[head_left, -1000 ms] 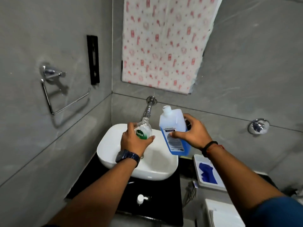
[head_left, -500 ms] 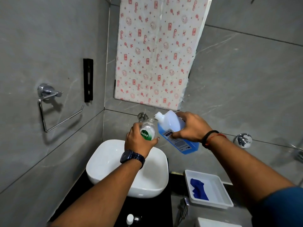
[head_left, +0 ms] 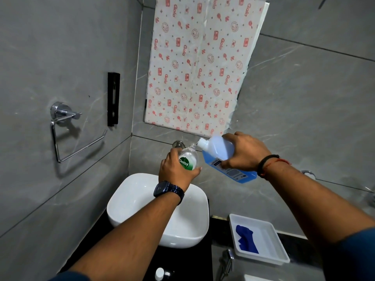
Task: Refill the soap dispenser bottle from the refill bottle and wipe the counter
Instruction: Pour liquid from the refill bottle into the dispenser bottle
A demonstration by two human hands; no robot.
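Left hand (head_left: pixel 178 171) clenched round dispenser (head_left: pixel 188 159); right hand (head_left: pixel 244 154) gripping tilted refill (head_left: pixel 221 157), spout at neck. Pour starting; wiping undone, cloth (head_left: pixel 246 239) in tray (head_left: pixel 272 238).

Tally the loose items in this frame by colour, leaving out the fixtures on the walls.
Blue: 2, the refill bottle with blue liquid in the right hand, and the cloth in the tray.
White: 2, the tray and the pump cap on the counter.
Clear: 1, the dispenser bottle in the left hand.
Total: 5

Clear Dettol dispenser bottle (head_left: pixel 188 159) uncapped, tilted; blue-filled translucent refill bottle (head_left: pixel 223 159) tipped, spout beside its mouth, above sink.
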